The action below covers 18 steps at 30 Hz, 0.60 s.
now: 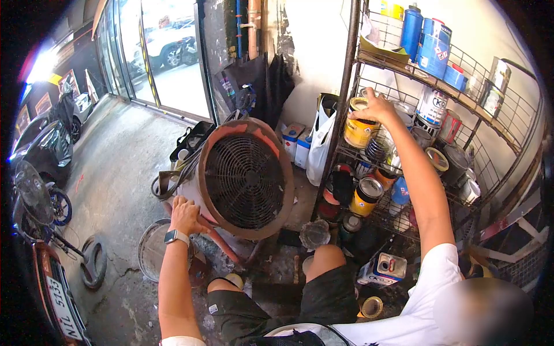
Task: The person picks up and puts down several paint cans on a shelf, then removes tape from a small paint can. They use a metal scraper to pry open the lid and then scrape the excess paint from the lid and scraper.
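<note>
Head view: right hand [376, 107] grips yellow can [357, 132].

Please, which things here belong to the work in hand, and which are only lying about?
In hand: yellow paint can, held at its top; orange drum fan, touched on its housing.
Lying about: wire shelf, blue bottle, white plastic bag, small tyre, standing fan, rectangular tin.
</note>
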Tool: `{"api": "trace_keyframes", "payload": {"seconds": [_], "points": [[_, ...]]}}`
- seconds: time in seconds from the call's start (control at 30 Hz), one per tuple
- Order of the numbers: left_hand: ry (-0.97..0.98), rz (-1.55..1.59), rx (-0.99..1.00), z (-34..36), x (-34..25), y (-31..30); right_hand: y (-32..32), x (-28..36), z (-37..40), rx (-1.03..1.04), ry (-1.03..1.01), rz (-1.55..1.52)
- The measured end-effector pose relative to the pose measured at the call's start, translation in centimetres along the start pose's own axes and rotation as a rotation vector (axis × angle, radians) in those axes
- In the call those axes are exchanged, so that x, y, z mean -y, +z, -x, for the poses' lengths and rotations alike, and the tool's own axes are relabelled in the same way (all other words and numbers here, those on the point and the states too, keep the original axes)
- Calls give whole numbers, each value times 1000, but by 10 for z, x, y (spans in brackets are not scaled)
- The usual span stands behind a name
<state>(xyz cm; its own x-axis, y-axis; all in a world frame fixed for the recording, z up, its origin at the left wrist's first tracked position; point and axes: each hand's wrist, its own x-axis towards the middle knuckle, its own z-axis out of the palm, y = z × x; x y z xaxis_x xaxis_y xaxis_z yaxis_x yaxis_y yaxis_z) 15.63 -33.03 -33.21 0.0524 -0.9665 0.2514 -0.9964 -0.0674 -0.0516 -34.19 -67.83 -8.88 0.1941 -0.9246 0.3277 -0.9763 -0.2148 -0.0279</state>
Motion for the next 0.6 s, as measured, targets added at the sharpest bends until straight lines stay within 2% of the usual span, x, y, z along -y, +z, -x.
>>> {"api": "trace_keyframes", "payload": {"seconds": [0.13,0.2,0.27,0.33,0.4,0.53,0.6], "points": [[-1,7,-8,0,0,0,0,1,2,-7,-7,-20],[18,11,-13,-1,4,3,8,-1,4,-136,-59,-137],[20,2,-22,-1,5,5,6,-3,0,-142,-5,-196],[29,-10,-26,0,4,5,2,-4,-4,-242,89,-223],[15,1,-21,1,2,3,-13,-1,7,-245,77,-261],[72,-27,-117,0,11,16,-13,-18,1,-377,-15,-491],[90,-13,-125,0,11,16,-14,-22,8,-505,-151,-614]]}}
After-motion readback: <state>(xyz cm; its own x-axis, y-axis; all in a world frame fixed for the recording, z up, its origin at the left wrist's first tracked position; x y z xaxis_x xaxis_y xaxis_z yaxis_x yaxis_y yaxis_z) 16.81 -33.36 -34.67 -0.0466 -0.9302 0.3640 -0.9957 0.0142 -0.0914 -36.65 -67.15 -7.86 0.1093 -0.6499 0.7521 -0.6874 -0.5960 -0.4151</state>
